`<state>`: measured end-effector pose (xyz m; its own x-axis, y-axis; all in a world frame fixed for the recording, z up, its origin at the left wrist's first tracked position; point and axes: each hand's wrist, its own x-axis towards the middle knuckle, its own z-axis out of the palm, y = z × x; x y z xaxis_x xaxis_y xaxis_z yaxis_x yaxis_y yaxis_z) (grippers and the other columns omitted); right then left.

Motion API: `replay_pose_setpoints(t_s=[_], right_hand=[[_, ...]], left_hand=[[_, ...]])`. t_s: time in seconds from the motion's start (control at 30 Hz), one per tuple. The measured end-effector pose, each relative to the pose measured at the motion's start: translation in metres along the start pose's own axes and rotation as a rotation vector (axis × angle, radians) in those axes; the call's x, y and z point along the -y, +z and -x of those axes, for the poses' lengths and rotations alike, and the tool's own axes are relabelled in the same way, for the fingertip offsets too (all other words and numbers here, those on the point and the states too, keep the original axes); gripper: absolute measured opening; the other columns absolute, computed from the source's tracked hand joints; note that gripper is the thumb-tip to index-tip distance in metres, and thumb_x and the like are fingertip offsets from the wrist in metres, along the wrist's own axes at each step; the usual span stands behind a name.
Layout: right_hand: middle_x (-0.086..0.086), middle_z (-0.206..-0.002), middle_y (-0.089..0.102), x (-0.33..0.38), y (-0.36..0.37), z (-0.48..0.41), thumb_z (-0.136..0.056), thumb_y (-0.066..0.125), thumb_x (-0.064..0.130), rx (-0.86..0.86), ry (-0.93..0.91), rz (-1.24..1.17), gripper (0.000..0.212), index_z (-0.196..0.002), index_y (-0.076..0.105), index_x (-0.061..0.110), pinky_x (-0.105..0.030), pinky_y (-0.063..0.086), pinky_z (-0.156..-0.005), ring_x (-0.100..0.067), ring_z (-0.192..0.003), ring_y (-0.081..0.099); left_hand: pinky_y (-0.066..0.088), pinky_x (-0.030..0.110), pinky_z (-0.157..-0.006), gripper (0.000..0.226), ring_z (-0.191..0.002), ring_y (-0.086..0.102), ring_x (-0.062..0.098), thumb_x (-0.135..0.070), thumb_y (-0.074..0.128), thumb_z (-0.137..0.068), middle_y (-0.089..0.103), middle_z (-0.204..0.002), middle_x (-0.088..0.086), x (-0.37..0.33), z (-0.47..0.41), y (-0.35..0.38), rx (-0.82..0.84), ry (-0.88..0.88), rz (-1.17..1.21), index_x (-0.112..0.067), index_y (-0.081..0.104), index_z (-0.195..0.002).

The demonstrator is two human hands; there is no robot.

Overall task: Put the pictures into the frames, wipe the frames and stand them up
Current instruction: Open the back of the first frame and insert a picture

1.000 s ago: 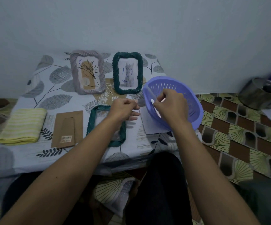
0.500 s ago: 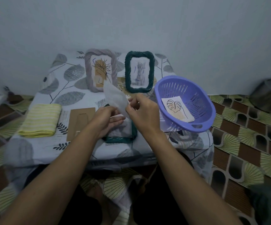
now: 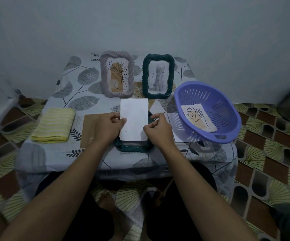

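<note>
Both hands pinch a white picture (image 3: 134, 121), blank side up, by its long edges: the left hand (image 3: 109, 125) grips the left edge with thumb on top, the right hand (image 3: 158, 126) grips the right edge lower down, fingertips closed narrowly on the paper. The sheet's long axis runs straight away from the person, its far end reaching well beyond the fingers and its near end lying just behind the knuckles. Directly under the fingers lies the dark green frame (image 3: 133, 146), flat on the table (image 3: 88, 159), its long axis seemingly in line with the sheet's; only its near rim and a sliver beside the right hand's fingers show, so I cannot tell whether the paper already touches it. Both hands are about equally near, wrists low, forearms converging from either side. The coming move, I judge, is to lower the sheet squarely into the opening below the fingers. Left of the left hand's fingers lies the brown backing board (image 3: 90, 130), and further left the folded yellow cloth (image 3: 53, 126). Right of the right hand's fingers, the purple basket (image 3: 227, 108) holds another leaf picture (image 3: 197, 118). Beyond the fingers two filled frames stand upright, one grey (image 3: 117, 73) and one green (image 3: 158, 76).
</note>
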<state>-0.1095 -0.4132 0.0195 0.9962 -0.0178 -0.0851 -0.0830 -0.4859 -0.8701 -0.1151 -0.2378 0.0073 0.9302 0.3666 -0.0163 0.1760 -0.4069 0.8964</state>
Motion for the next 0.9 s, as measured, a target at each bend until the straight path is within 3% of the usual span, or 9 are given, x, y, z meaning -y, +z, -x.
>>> replay_pose_setpoints(t_s=[0.1,0.17,0.27,0.37,0.47,0.57,0.63,0.7,0.9], right_hand=[[0.005,-0.079,0.063,-0.007,0.001,0.0,-0.083,0.063,0.021,0.071,0.027,0.168,0.028,-0.108,0.053,0.022,-0.031,0.044,-0.065,-0.019,-0.08,0.06],[0.005,-0.084,0.066,-0.01,0.001,-0.002,-0.08,0.061,0.024,0.084,0.042,0.288,0.028,-0.107,0.052,0.025,-0.036,0.049,-0.079,-0.022,-0.086,0.062],[0.005,-0.089,0.068,-0.014,0.0,-0.005,-0.078,0.057,0.025,0.103,0.045,0.421,0.031,-0.109,0.052,0.026,-0.041,0.041,-0.097,-0.024,-0.092,0.06],[0.005,-0.093,0.067,-0.014,0.0,-0.007,-0.08,0.057,0.022,0.121,0.024,0.475,0.032,-0.111,0.053,0.025,-0.041,0.036,-0.097,-0.023,-0.097,0.059],[0.0,-0.112,0.059,-0.016,0.0,-0.008,-0.084,0.058,0.027,0.086,-0.047,0.555,0.036,-0.12,0.056,0.023,-0.041,0.035,-0.095,-0.025,-0.11,0.054],[-0.007,-0.127,0.05,-0.017,0.001,-0.01,-0.089,0.055,0.036,0.098,-0.069,0.641,0.047,-0.134,0.052,0.025,-0.042,0.033,-0.101,-0.028,-0.121,0.046],[-0.009,-0.131,0.048,-0.018,0.001,-0.011,-0.091,0.054,0.038,0.117,-0.061,0.653,0.051,-0.14,0.049,0.026,-0.043,0.033,-0.103,-0.029,-0.124,0.045],[-0.009,-0.132,0.047,-0.019,0.001,-0.012,-0.091,0.053,0.039,0.127,-0.054,0.644,0.053,-0.143,0.048,0.027,-0.044,0.032,-0.104,-0.03,-0.125,0.045],[-0.009,-0.132,0.046,-0.02,0.002,-0.013,-0.092,0.053,0.038,0.126,-0.045,0.629,0.054,-0.145,0.047,0.028,-0.043,0.032,-0.105,-0.03,-0.125,0.045]], left_hand=[[0.048,0.026,-0.07,0.024,-0.072,0.06,0.008,-0.032,0.074,-0.088,0.066,-0.08,-0.005,0.009,-0.005,0.008,-0.018,0.048,-0.16,-0.016,0.074,-0.106],[0.052,0.029,-0.073,0.031,-0.076,0.063,0.015,-0.035,0.075,-0.086,0.065,-0.077,-0.005,0.016,-0.008,0.014,-0.009,0.045,-0.212,-0.014,0.074,-0.11],[0.047,0.027,-0.067,0.031,-0.075,0.062,0.016,-0.037,0.077,-0.084,0.063,-0.076,-0.006,0.024,-0.006,0.019,-0.029,0.068,-0.278,-0.016,0.072,-0.107],[0.041,0.026,-0.06,0.028,-0.072,0.06,0.015,-0.036,0.078,-0.082,0.061,-0.072,-0.007,0.028,-0.005,0.021,-0.033,0.075,-0.303,-0.019,0.068,-0.102],[0.042,0.028,-0.06,0.028,-0.075,0.06,0.016,-0.034,0.078,-0.081,0.06,-0.073,-0.006,0.029,-0.008,0.021,-0.039,0.073,-0.313,-0.02,0.067,-0.102],[0.048,0.04,-0.084,0.034,-0.1,0.059,0.026,-0.042,0.071,-0.083,0.064,-0.093,-0.003,0.03,-0.012,0.021,-0.063,0.11,-0.447,-0.027,0.067,-0.113],[0.034,0.049,-0.102,0.041,-0.119,0.047,0.03,-0.05,0.06,-0.087,0.06,-0.12,0.002,0.027,-0.013,0.021,-0.047,0.096,-0.638,-0.036,0.063,-0.125],[0.026,0.053,-0.104,0.043,-0.127,0.039,0.031,-0.052,0.054,-0.09,0.053,-0.133,0.002,0.022,-0.013,0.021,-0.015,0.079,-0.733,-0.041,0.059,-0.131],[0.023,0.055,-0.105,0.041,-0.129,0.035,0.03,-0.051,0.052,-0.092,0.05,-0.136,0.001,0.018,-0.011,0.022,0.007,0.046,-0.748,-0.041,0.061,-0.13]])
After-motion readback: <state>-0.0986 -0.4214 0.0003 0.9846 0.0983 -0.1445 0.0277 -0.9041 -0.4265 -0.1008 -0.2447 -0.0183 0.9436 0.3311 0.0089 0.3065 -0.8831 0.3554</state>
